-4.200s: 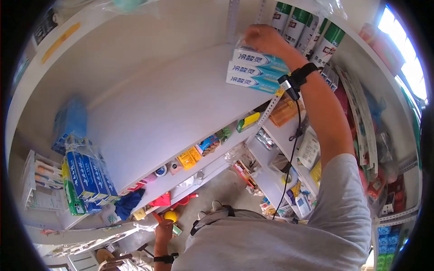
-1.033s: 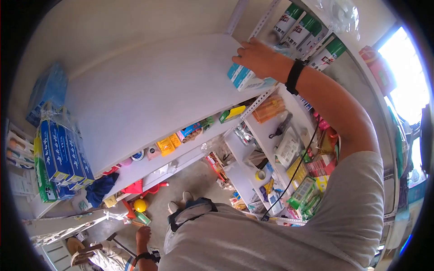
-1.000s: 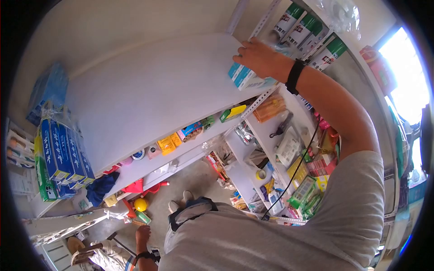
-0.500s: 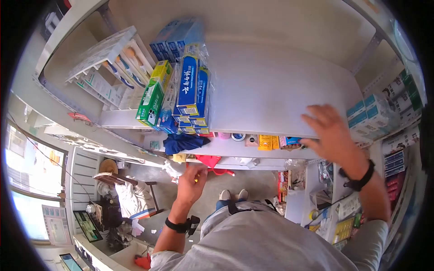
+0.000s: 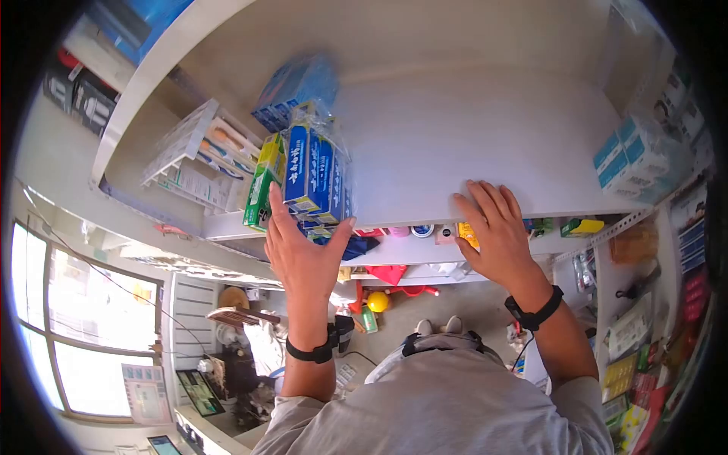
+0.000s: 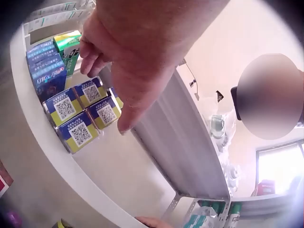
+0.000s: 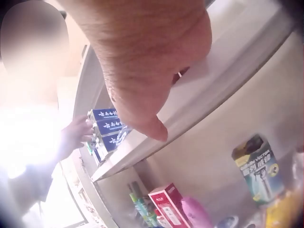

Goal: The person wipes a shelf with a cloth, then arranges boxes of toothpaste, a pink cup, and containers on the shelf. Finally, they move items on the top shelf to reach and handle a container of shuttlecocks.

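My left hand (image 5: pixel 299 254) is raised with straight fingers and thumb spread, close before the stack of blue toothpaste boxes (image 5: pixel 309 171) on the upper shelf. In the left wrist view the ends of these boxes (image 6: pixel 80 134) show QR codes, with the left hand (image 6: pixel 128 61) just beside them. A green toothpaste box (image 5: pixel 260 196) stands left of the stack, partly behind the fingers. My right hand (image 5: pixel 497 239) is spread over the front edge of the shelf (image 5: pixel 470 144), holding nothing. Teal toothpaste boxes (image 5: pixel 629 159) in clear wrap sit at the shelf's right end.
A white rack of toothbrushes (image 5: pixel 201 155) stands at the shelf's left. Behind the stack is a blue wrapped pack (image 5: pixel 297 87). Below, a lower shelf carries small goods, among them a razor pack (image 7: pixel 260 173) and a red box (image 7: pixel 168 206). A yellow ball (image 5: pixel 378 302) lies on the floor.
The right hand has let go of the teal boxes at the right end and moved left to the shelf front. The left hand has risen from low down to the blue boxes. The view has swung left.
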The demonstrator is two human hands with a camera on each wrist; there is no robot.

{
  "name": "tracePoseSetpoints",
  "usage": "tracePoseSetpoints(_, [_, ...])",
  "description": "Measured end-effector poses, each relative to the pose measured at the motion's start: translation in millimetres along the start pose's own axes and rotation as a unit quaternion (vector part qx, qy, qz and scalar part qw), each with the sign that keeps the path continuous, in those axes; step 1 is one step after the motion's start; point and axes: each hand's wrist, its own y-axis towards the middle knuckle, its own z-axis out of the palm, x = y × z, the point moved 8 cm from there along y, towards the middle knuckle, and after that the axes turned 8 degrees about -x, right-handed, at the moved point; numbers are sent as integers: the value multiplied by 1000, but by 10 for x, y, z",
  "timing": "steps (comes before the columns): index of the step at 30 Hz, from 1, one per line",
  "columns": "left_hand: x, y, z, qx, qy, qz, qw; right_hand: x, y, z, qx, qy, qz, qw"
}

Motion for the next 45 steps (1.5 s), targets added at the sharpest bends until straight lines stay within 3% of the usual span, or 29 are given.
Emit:
tracePoseSetpoints(7, [138,-222,140,3,60,8,998,-58,-58,48,-2,0,3,1000])
tracePoseSetpoints(10, [137,-271,182,24,60,-29,997,-50,-61,71,-9,-12,1,1000])
tracePoseSetpoints(23, [162,-376,317,-58,16,-45,997,-43,-60,57,-11,-10,-15,1000])
tracePoseSetpoints(26, [72,-427,316,-18,-32,-78,996,-47,-76,34,-14,7,-23,1000])
tracePoseSetpoints(29, [-15,-496,407,-7,-117,-22,993,-98,-81,-63,-23,49,-8,999])
tracePoseSetpoints(32, [-185,-477,536,79,-189,-5,979,-254,-112,-267,-60,122,46,990])
tracePoseSetpoints(37, [-434,-276,888,199,-312,45,928,-764,-310,-641,-174,169,122,962])
tracePoseSetpoints(45, [-783,76,1500,359,-423,65,830,-1118,-838,-1024,-237,118,209,941])
